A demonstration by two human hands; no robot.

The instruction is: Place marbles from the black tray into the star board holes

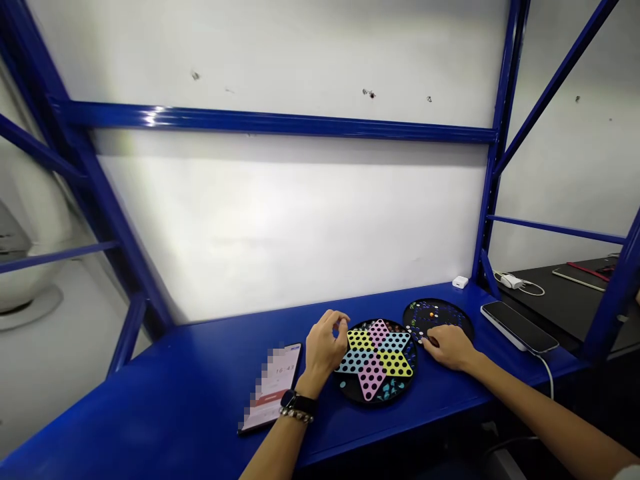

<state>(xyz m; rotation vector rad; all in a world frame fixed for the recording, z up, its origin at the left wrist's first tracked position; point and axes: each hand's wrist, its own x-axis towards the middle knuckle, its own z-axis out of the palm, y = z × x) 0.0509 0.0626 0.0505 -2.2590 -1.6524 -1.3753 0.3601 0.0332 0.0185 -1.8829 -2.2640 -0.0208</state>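
On the blue shelf (150, 407): a Chinese checkers board (350, 393) lay just beside a round black tray (463, 321) of marbles.
Left hand (325, 343): fingers curled above the board; any grip could not be told.
Right hand (450, 347): fingers curled against the tray; any grip was hidden.

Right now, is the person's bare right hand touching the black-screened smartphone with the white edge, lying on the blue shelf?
Apart: the head view shows bare blue shelf between the right hand and the black-screened smartphone.

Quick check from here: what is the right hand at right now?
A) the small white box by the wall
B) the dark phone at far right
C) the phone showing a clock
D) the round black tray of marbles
D: the right hand lies over the near edge of the round black tray of marbles, beside the Chinese checkers board.
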